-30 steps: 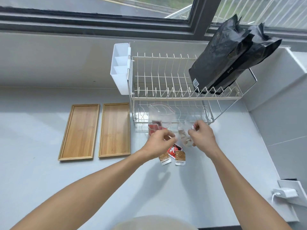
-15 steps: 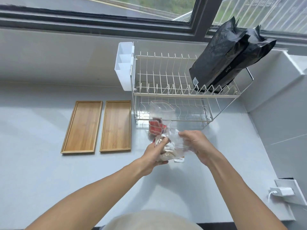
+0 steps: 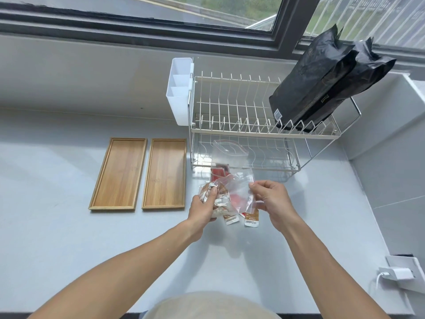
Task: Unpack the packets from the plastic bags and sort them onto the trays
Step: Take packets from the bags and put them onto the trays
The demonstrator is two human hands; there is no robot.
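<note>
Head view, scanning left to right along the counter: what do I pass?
Left wooden tray → right wooden tray → left hand gripping a bunch of packets → right hand pinching the clear plastic bag → white charger at the far right.

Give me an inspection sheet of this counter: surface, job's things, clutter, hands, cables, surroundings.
Surface: pale grey counter, bare near the edge.
Job's things: two wooden trays side by side, holding nothing; clear bag with loose packets below it; second bag by the rack.
Clutter: dish rack holding black pouches; white caddy.
Hands: left hand grips brown packets; right hand pinches the clear bag.
Cables: white plug with its cable.
Surroundings: window.
</note>
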